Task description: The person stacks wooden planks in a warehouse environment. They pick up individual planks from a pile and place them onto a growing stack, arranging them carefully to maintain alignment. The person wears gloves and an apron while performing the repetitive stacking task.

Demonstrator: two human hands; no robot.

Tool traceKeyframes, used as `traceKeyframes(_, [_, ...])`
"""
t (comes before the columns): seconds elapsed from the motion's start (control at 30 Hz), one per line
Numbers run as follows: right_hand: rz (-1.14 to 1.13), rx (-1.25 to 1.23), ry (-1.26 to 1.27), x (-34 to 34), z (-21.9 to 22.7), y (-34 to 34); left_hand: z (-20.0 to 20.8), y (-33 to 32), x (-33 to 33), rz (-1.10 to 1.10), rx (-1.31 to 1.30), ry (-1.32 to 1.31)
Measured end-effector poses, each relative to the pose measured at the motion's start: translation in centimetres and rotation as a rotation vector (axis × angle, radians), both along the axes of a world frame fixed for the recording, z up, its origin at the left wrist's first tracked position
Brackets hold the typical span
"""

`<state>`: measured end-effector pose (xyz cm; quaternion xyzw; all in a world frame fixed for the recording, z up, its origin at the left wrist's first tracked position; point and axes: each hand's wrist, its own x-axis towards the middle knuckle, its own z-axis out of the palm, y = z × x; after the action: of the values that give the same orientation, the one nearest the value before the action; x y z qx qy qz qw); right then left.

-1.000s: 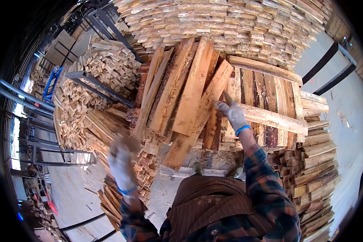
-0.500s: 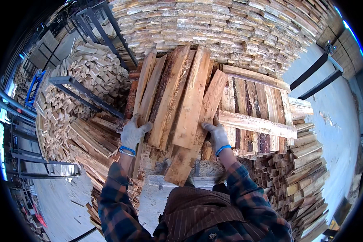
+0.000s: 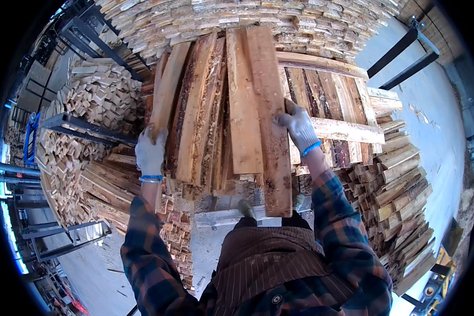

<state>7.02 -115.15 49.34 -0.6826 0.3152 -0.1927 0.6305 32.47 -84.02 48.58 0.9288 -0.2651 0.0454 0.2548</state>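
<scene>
Several rough wooden boards (image 3: pixel 216 105) lie side by side on a pile in front of me, bark still on some edges. My left hand (image 3: pixel 151 152), in a grey glove with a blue cuff, grips the near end of the leftmost board (image 3: pixel 168 89). My right hand (image 3: pixel 298 126), gloved the same way, holds the right edge of a long pale board (image 3: pixel 268 116) whose near end sticks out over the pile's front. My plaid sleeves reach up from the lower edge.
A big stack of sawn planks (image 3: pixel 237 21) fills the back. Short cut wood pieces (image 3: pixel 84 100) sit in dark metal racks (image 3: pixel 84 126) at the left. More stacked offcuts (image 3: pixel 400 184) stand at the right beside a concrete floor (image 3: pixel 437 121).
Both hands rose from my sides onto the boards. The fanned boards now lie straighter and nearly parallel, and the view has come closer to the pile.
</scene>
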Motion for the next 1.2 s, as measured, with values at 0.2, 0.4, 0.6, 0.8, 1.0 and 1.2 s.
traceKeyframes(0.2, [-0.068,0.165,-0.224,3.9,1.1,-2.7,1.9,-5.2,-5.0,-0.150,0.021,0.285])
traceKeyframes(0.4, [-0.112,0.361,-0.307,3.7,-1.2,-1.4,0.8,-5.3,-4.6,-0.100,0.005,0.283])
traceKeyframes(0.6, [0.053,0.426,-0.442,7.6,4.1,6.1,0.4,-2.5,-4.5,-0.090,-0.570,0.578])
traceKeyframes(0.8, [0.340,-0.294,0.001,11.2,7.9,8.0,10.2,-0.6,-3.1,-0.164,-0.815,1.034])
traceKeyframes(1.0, [0.186,-0.264,0.714,9.7,0.9,2.5,1.0,7.5,6.2,0.015,0.239,0.309])
traceKeyframes(1.2, [0.065,-0.374,0.746,10.0,-1.5,0.2,-3.9,7.1,6.2,0.113,0.220,0.311])
